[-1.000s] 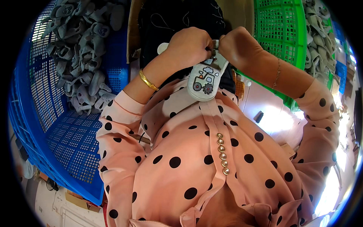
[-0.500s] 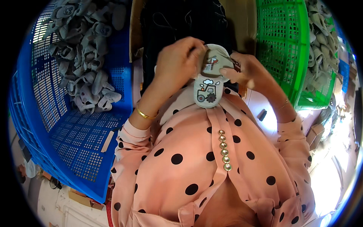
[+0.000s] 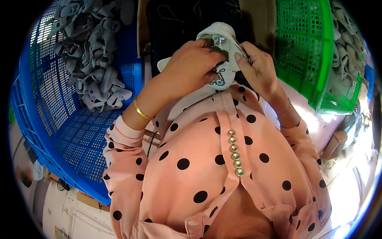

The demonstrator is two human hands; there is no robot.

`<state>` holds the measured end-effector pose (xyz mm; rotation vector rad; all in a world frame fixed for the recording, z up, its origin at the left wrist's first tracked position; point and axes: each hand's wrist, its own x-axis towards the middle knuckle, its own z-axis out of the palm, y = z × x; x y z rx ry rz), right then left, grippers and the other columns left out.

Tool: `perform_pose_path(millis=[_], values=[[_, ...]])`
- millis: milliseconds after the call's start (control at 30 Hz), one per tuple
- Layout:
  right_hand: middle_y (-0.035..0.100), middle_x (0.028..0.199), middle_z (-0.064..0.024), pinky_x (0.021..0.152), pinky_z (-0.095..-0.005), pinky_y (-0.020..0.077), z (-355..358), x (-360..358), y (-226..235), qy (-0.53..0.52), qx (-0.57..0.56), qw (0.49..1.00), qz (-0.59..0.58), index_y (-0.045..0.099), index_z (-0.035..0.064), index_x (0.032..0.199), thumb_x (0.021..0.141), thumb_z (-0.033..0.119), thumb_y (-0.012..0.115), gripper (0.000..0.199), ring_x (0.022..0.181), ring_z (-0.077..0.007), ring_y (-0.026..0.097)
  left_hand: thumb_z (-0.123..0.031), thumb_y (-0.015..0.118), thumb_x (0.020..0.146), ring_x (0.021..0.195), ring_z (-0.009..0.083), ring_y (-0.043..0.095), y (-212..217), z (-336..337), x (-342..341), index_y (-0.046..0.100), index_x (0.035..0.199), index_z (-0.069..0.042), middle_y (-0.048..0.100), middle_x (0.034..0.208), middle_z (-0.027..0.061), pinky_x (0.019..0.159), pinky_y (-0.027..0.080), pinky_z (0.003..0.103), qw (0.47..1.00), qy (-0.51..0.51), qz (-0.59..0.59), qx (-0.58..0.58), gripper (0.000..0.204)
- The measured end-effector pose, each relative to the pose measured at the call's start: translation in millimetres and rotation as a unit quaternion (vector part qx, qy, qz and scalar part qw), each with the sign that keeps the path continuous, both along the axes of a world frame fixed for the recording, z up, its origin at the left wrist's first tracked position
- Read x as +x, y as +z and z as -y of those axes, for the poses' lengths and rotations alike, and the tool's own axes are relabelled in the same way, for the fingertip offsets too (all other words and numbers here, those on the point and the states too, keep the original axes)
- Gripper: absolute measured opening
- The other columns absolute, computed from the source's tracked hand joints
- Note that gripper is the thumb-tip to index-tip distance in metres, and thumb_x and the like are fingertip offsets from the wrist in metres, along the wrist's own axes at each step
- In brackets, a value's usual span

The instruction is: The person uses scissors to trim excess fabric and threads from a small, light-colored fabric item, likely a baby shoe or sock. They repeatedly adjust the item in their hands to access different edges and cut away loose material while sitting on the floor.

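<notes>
A small pale grey child's shoe, with a cartoon vehicle on its toe and a printed insole, is held in front of my body, toe toward me. My left hand lies across the shoe from the left, its fingers curled into the opening and over the toe, covering part of the picture. On the other side, my right hand pinches the shoe's side edge between thumb and fingers. A thin, shiny metal tool shows in that hand; its kind is unclear. Another pale piece sticks out left of my left hand.
At the left stands a blue perforated basket with a heap of grey shoes. A green basket is at the right, beside more pale shoes. Dark cloth with loose threads lies beyond my hands, within cardboard.
The shoe has moved farther from my body. My left hand has come down from above the opening onto the shoe and toe, while my right hand keeps hold of its side.
</notes>
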<state>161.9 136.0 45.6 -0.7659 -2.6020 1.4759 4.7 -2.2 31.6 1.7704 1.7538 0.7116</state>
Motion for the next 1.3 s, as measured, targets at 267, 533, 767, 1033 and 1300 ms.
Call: perform_pose_path(millis=[267, 533, 767, 1033, 1300], values=[[0.055, 0.075, -0.0190, 0.059, -0.0364, 0.0461, 11, 19, -23, 0.027, -0.048, 0.998, -0.020, 0.054, 0.0000, 0.105, 0.090, 0.011, 0.058, 0.018, 0.066, -0.0358, 0.058, -0.014, 0.070, 0.063, 0.067, 0.0308, 0.063, -28, 1, 17, 0.069, 0.083, -0.009, 0.062, 0.066, 0.0119, 0.066, 0.049, 0.040, 0.975, 0.042, 0.211, -0.058, 0.020], [0.054, 0.072, -0.0196, 0.060, -0.0338, 0.0456, 13, 10, -26, -0.036, -0.099, 0.994, -0.010, 0.055, -0.0057, 0.096, 0.086, 0.007, 0.051, 0.017, 0.060, -0.0303, 0.054, -0.011, 0.069, 0.072, 0.096, 0.0268, 0.056, -18, 6, 19, 0.065, 0.091, -0.010, 0.054, 0.097, 0.0051, 0.079, 0.049, 0.038, 0.997, 0.033, 0.028, 0.058, 0.020], [0.050, 0.069, -0.0217, 0.056, -0.0360, 0.0440, 7, 8, -26, -0.085, -0.004, 0.995, -0.055, 0.055, -0.0021, 0.092, 0.084, 0.009, 0.050, 0.015, 0.057, -0.0285, 0.053, -0.016, 0.061, 0.077, 0.087, 0.0208, 0.053, -7, 10, 24, 0.060, 0.091, -0.008, 0.052, 0.091, 0.0049, 0.080, 0.046, 0.035, 0.968, 0.042, -0.150, 0.195, 0.016], [0.060, 0.062, -0.0025, 0.052, -0.0220, 0.0437, 9, -5, 19, -0.201, -0.134, 0.967, -0.086, 0.059, -0.0031, 0.087, 0.090, 0.010, 0.049, 0.016, 0.053, -0.0044, 0.051, -0.001, 0.076, 0.063, 0.084, 0.0231, 0.061, 1, 26, 23, 0.067, 0.092, -0.004, 0.066, 0.094, 0.0059, 0.072, 0.051, 0.033, 0.919, 0.187, -0.141, 0.318, 0.030], [0.060, 0.069, -0.0045, 0.056, -0.0207, 0.0437, 13, -7, 25, -0.134, -0.070, 0.983, -0.107, 0.058, -0.0023, 0.091, 0.090, 0.007, 0.053, 0.010, 0.060, -0.0043, 0.050, -0.004, 0.080, 0.063, 0.082, 0.0206, 0.061, -3, 32, 13, 0.065, 0.084, -0.008, 0.066, 0.092, 0.0021, 0.068, 0.047, 0.032, 0.893, 0.206, -0.190, 0.353, 0.026]])
